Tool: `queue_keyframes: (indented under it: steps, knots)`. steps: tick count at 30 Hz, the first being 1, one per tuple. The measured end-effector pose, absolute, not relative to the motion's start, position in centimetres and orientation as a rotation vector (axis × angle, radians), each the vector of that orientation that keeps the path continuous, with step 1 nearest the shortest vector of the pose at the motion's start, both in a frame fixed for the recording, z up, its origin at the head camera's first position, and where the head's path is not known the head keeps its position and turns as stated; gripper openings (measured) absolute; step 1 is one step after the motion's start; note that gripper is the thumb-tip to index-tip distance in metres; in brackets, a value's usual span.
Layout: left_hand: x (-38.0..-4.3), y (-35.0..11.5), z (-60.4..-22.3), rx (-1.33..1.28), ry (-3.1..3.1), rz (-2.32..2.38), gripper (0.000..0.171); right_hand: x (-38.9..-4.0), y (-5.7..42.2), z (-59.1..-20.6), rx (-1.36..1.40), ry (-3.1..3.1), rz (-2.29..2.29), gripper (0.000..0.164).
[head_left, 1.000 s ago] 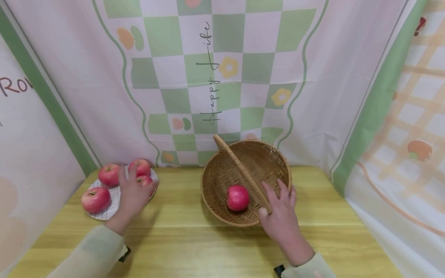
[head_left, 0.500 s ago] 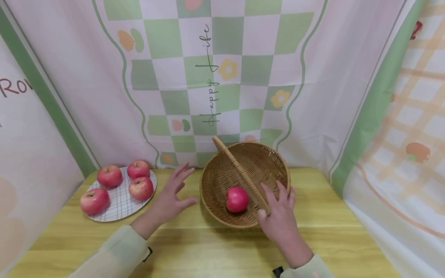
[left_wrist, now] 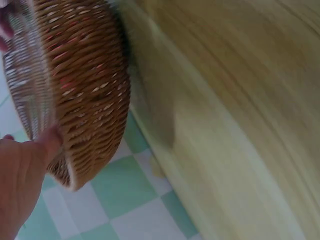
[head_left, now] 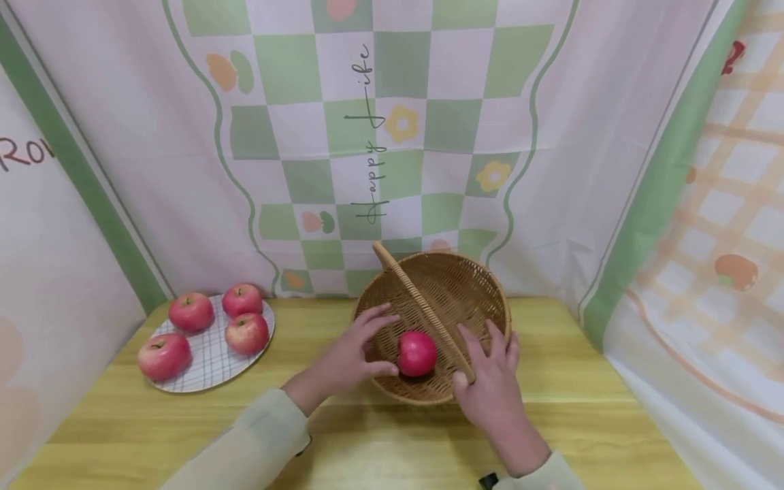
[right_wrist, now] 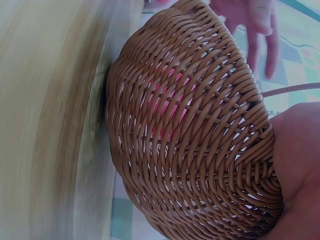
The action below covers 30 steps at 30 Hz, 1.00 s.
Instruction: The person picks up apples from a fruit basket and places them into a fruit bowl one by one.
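Note:
A round wicker basket [head_left: 462, 289] with an arched handle [head_left: 422, 306] stands on the table, one pinkish-red apple [head_left: 417, 354] inside it. My left hand [head_left: 343, 357] reaches over the basket's left rim, fingers spread and thumb apart beside that apple, with nothing held. In the left wrist view its thumb [left_wrist: 47, 145] lies at the rim. My right hand [head_left: 493, 401] holds the basket's front right rim at the foot of the handle, fingertips inside. Seen from the right wrist, the apple [right_wrist: 167, 100] shows red through the weave.
At the left, a white plate [head_left: 211, 367] with a grid pattern bears several red apples [head_left: 191, 312]. The wooden table [head_left: 392, 449] ends at the back against a green-and-white checked cloth [head_left: 401, 61]. More printed cloth [head_left: 735, 204] hangs at the right side.
My left hand has moved right, from above the plate of apples across the table to inside the basket's left rim. My right hand keeps its hold on the basket, which stays in place.

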<state>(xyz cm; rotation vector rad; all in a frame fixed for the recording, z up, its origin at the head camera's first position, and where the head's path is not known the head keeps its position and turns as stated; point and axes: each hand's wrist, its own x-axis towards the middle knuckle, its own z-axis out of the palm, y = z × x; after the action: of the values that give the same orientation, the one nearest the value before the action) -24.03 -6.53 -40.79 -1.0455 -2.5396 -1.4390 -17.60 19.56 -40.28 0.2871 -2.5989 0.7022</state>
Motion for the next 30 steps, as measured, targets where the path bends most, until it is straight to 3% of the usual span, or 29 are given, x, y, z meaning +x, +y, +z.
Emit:
queue_keyframes:
  steps: [18, 30]
  knots:
    - [-25.6, -3.7, -41.1, -0.994, -2.816, -1.257, 0.081, -18.0, 19.5, -40.8, 0.377, -2.465, 0.621, 0.08]
    - [-25.6, -3.1, -41.5, -1.042, -2.854, -1.177, 0.063, -18.0, 19.5, -40.7, 0.423, -2.436, 0.608, 0.08]
